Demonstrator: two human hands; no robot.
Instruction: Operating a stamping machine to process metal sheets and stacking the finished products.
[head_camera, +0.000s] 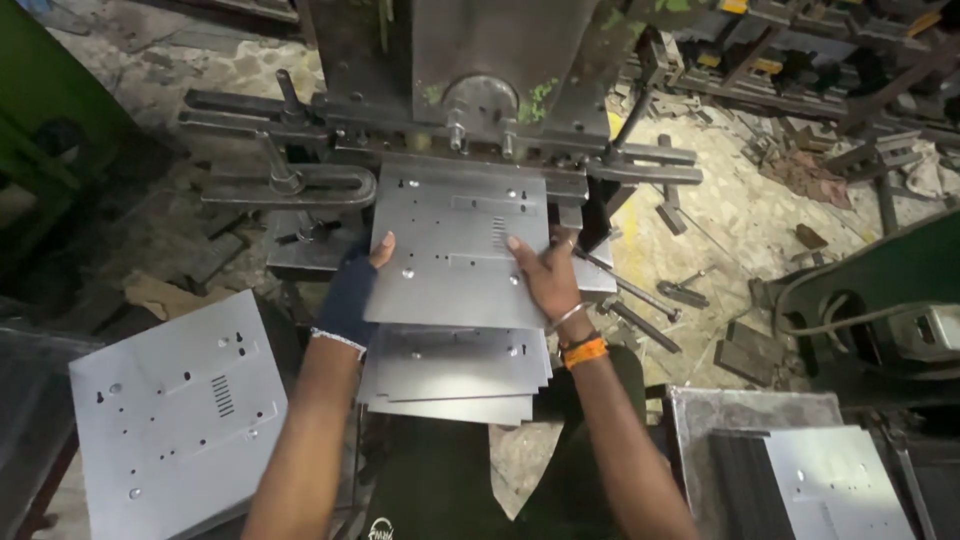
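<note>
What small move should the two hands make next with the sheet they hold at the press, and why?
Probably slide the punched metal sheet a little farther under the press head. The left hand and right hand grip its near edge, its far edge already lies on the press bed, and more sheets are stacked below.

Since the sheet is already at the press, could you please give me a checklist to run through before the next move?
1. Both hands on the metal sheet: ok; the left hand, in a dark glove, holds its left edge and the right hand its right edge.
2. Sheet lies flat on the press bed: cannot tell; its near part overhangs.
3. Fingers away from the tooling: ok; both hands are at the near half.
4. Stack of sheets below is tidy: not ok; its edges are fanned.
5. Bangle and orange wristband away from the machine: ok.
</note>
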